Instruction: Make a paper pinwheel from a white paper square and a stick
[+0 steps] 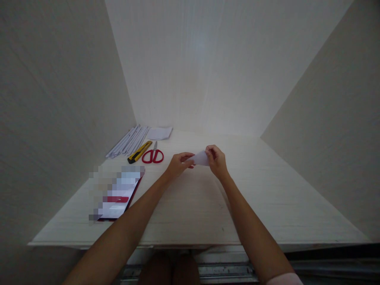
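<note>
Left of the grip lay red-handled scissors (154, 150), farther left a yellow cutter (140, 152), and left and nearer a lit-screened device (122, 193).

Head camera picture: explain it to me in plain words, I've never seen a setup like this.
There is no machine here. A camera worn on a person's head looks forward and down at their bare hands. The left hand and right hand hold a small piece of white paper between them, above a pale tabletop. To their left lie red-handled scissors, a yellow utility knife, a row of paper strips, a white paper stack and a lit-screen device, partly pixelated.
</note>
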`<state>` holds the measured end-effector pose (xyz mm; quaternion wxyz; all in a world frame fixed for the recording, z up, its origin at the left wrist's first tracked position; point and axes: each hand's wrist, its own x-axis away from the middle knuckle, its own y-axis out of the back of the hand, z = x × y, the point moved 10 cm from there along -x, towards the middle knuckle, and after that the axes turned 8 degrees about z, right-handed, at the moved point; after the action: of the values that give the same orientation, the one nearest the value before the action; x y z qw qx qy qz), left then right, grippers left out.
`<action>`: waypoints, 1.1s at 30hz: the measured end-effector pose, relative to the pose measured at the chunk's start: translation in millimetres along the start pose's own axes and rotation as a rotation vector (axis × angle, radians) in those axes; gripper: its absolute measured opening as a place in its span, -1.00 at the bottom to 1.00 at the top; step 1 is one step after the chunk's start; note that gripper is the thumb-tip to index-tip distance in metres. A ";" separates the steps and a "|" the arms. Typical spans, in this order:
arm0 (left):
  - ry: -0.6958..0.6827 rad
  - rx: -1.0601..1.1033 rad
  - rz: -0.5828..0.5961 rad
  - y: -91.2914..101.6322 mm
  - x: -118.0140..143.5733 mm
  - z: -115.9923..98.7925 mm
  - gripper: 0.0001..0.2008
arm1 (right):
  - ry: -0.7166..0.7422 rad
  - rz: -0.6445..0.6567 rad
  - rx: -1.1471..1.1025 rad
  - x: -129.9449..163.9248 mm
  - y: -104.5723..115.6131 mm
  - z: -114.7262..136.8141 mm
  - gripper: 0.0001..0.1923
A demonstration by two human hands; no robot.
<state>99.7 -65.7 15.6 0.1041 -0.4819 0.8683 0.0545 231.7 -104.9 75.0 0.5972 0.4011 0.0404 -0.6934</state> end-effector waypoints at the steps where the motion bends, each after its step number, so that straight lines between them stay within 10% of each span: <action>1: 0.011 -0.058 0.048 -4.3 -0.8 0.3 -0.66 | 0.022 0.026 0.015 0.1 -3.5 3.0 -0.91; 15: -0.332 -0.983 0.102 -25.8 17.6 -16.5 -0.83 | 0.191 0.454 0.337 42.9 -40.6 26.3 -0.86; 33: -0.170 -1.413 0.135 -73.6 76.5 -8.3 -0.60 | 0.147 0.552 0.439 81.7 -55.7 19.9 -0.72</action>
<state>121.7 -169.5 6.2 -0.1692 -0.3735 0.6422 0.6477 176.6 -164.8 15.5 0.6571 0.5642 -0.1765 -0.4676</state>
